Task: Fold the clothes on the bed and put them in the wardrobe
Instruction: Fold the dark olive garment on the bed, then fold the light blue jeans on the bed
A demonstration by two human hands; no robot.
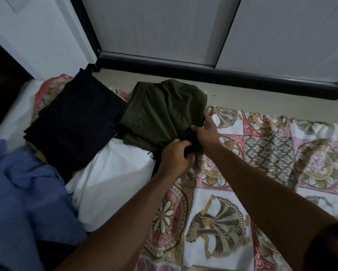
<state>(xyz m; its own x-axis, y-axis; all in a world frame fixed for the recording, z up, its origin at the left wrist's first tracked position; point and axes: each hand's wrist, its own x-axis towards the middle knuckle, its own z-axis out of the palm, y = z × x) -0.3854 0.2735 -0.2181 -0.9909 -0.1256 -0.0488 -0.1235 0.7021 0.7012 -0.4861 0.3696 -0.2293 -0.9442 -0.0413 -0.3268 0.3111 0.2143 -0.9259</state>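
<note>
Two hands reach out over the bed. The left hand (175,157) has its fingers curled tight around a dark bit of cloth at the near corner of the green folded garment (160,114). The right hand (206,132) is just beside it and grips the same corner, with its thumb on top of the cloth and its fingers tucked under the edge. The two hands are almost touching.

The green garment lies on the far side of the bed, close to the edge. It has soft wrinkles in it. Right beside it, on the left, lies a black folded garment (76,118), flat and neat. The two touch along one side.

Nearer to the person is a white cloth (113,180), partly under the green one. A blue cloth (21,192) lies in a loose heap at the left.

The bed sheet (271,153) is white with pink and gold shapes. Past the bed is a strip of pale floor (242,96), and then the wardrobe (154,26) with white doors and a black frame. The doors are closed.
</note>
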